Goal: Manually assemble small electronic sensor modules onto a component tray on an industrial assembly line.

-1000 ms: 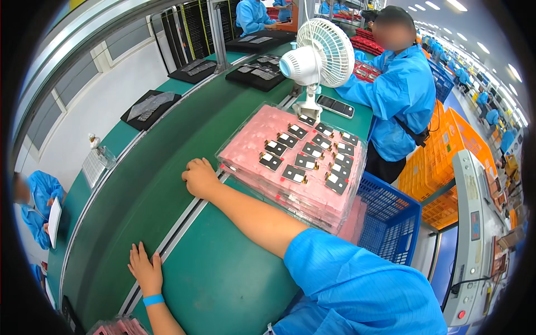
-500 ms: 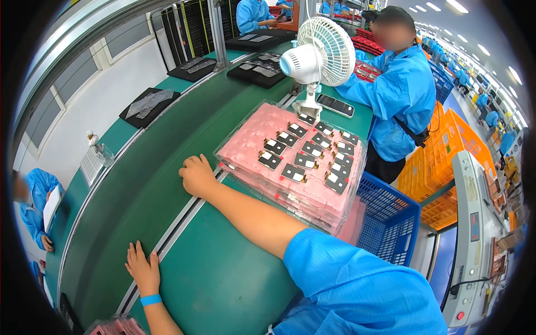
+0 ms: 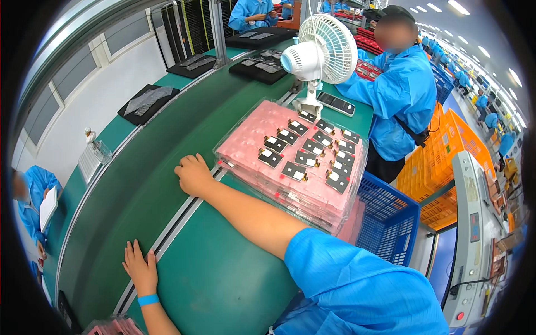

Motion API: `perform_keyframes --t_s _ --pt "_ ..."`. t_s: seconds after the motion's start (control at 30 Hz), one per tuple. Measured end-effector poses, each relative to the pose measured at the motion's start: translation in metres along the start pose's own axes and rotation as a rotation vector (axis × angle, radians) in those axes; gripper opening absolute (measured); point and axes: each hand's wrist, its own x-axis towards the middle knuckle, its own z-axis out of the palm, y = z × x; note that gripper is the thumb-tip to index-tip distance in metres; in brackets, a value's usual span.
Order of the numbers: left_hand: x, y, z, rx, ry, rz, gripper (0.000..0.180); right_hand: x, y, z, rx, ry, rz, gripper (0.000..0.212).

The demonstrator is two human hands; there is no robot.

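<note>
My left hand point(image 3: 140, 270) lies flat over the metal rail at the near side of the green conveyor belt point(image 3: 131, 192), fingers apart and nothing in it. A blue band circles that wrist. Farther along, my right hand point(image 3: 194, 176) rests on the belt's near edge. Its fingers bend loosely downward, and I see nothing held in them. Just right of that hand stands a stack of clear plastic trays with pink sheets point(image 3: 245, 134). On the top tray sit several small black rectangular parts point(image 3: 295, 171) with white patches and short flex tails.
A white fan point(image 3: 329, 53) and a phone point(image 3: 335, 104) stand behind the trays. Black mats point(image 3: 148, 104) hold clear bags across the belt. A blue crate point(image 3: 388, 218) and orange crates point(image 3: 430, 162) are at right. Co-workers in blue point(image 3: 391, 84) work nearby.
Both my hands have shifted slightly left along with the belt edge. At lower left, a co-worker's white sheet has tilted and moved. The tray stack stays in place.
</note>
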Motion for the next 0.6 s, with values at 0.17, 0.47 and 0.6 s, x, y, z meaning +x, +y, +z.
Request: perform_keyframes --t_s 0.17,0.47,0.6 --pt "0.000 0.003 -0.001 -0.009 -0.008 -0.001 0.058 -0.001 0.000 0.001 0.009 0.006 0.003 0.018" --pt "0.002 0.001 -0.001 -0.004 -0.005 -0.003 0.057 -0.001 -0.005 -0.007 -0.010 -0.084 0.026 0.029" --pt "0.001 0.000 -0.001 -0.013 -0.008 -0.005 0.057 -0.004 -0.007 -0.012 -0.008 -0.205 0.037 0.054"
